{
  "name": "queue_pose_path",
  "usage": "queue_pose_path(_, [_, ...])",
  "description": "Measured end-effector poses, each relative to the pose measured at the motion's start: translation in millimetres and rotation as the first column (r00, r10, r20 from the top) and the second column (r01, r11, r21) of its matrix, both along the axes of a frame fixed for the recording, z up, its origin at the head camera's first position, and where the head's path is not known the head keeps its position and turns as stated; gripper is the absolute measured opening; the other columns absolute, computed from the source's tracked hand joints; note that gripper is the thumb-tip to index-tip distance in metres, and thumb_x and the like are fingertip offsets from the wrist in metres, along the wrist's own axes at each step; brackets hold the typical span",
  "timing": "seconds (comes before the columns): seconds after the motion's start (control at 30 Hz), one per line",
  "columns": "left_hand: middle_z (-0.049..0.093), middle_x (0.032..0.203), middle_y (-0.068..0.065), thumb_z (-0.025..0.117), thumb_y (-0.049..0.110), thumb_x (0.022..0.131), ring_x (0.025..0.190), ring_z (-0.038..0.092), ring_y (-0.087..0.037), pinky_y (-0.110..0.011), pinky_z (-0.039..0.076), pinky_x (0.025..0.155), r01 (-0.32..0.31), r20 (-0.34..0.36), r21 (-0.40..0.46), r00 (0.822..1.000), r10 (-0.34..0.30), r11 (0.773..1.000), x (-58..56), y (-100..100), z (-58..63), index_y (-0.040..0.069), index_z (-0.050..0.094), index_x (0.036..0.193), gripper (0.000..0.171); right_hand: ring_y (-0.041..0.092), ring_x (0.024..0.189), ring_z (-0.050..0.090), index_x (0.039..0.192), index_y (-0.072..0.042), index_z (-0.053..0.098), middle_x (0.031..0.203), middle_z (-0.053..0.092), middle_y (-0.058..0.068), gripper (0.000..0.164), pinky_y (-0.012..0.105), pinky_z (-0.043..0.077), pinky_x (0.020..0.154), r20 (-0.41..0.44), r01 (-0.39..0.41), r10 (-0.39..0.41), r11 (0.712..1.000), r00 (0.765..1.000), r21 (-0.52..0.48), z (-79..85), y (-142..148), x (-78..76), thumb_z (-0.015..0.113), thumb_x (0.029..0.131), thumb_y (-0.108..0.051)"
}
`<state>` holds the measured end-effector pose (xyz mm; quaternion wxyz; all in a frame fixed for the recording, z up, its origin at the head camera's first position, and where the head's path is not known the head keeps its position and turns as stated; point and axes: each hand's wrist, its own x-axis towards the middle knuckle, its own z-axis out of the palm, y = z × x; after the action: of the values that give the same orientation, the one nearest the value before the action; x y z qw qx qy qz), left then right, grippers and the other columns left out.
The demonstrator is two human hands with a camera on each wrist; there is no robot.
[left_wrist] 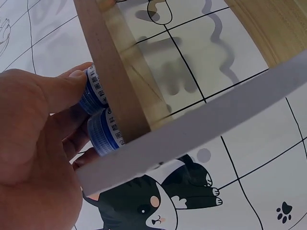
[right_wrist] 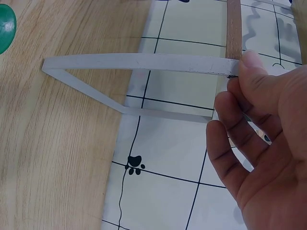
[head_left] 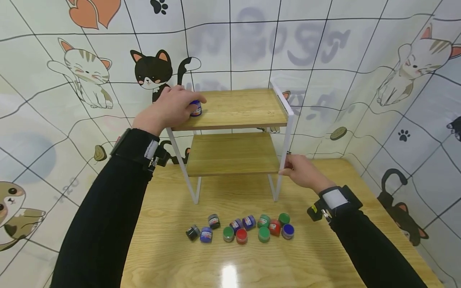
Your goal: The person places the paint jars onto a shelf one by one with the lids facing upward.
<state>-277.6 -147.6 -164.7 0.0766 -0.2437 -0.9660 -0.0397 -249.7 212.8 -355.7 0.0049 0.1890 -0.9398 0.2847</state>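
Note:
A two-tier rack with wooden boards and a white metal frame stands on the table; its upper board [head_left: 237, 108] is at the back. At the left end of that board my left hand [head_left: 173, 106] grips a small blue paint jar [head_left: 196, 109], fingers partly hiding it. The left wrist view shows two blue jars side by side, one paint jar [left_wrist: 94, 91] under the thumb and a second jar [left_wrist: 103, 132] nearer the frame. Low on the right side, my right hand [head_left: 304, 172] pinches the white frame [right_wrist: 144, 62] between thumb and fingers at the lower board's [head_left: 234, 154] corner.
In front of the rack, several small paint jars lie or stand in a loose row on the wooden table [head_left: 173, 264]: black ones [head_left: 193, 232], blue ones [head_left: 206, 235], green ones [head_left: 228, 234] and red ones [head_left: 241, 236]. A cat-patterned sheet [head_left: 252, 48] surrounds the table.

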Motion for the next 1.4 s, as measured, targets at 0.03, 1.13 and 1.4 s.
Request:
queue_pose_path(0.03, [0.06,0.132,-0.013,0.043,0.017,0.103,0.128,0.039,-0.035,-0.052,0.026,0.103,0.001,0.0,0.003,1.0,-0.001,1.0,0.0,0,-0.4,0.018,0.055,0.137,0.036,0.02,0.074,0.054,0.098,0.002,0.064,0.084,0.066,0.011,0.014,0.031,0.045,0.065,0.001,0.001,-0.001,1.0,1.0,0.001,-0.3,0,-0.1,0.065,0.092,-0.011])
queue_pose_path(1.13, [0.07,0.118,-0.002,0.056,0.008,0.097,0.119,0.055,-0.024,-0.039,0.037,0.107,0.493,-0.29,0.11,0.847,-0.447,0.863,43.0,38,-24.5,0.015,0.069,0.114,0.023,0.02,0.074,0.055,0.1,0.003,0.063,0.085,0.066,0.012,0.016,0.032,0.045,0.065,-0.001,-0.006,0.006,1.0,1.0,0.003,-1.5,1,-0.2,0.065,0.093,-0.011])
queue_pose_path(1.4, [0.069,0.115,0.002,0.058,0.013,0.095,0.113,0.055,-0.02,-0.038,0.041,0.101,0.551,-0.224,0.063,0.82,-0.527,0.832,64.9,52,-42.6,0.019,0.071,0.112,0.022,0.02,0.073,0.053,0.1,0.003,0.063,0.083,0.065,0.011,0.016,0.032,0.043,0.064,-0.001,-0.005,0.005,1.0,1.0,-0.001,-0.7,2,0.6,0.065,0.092,-0.011])
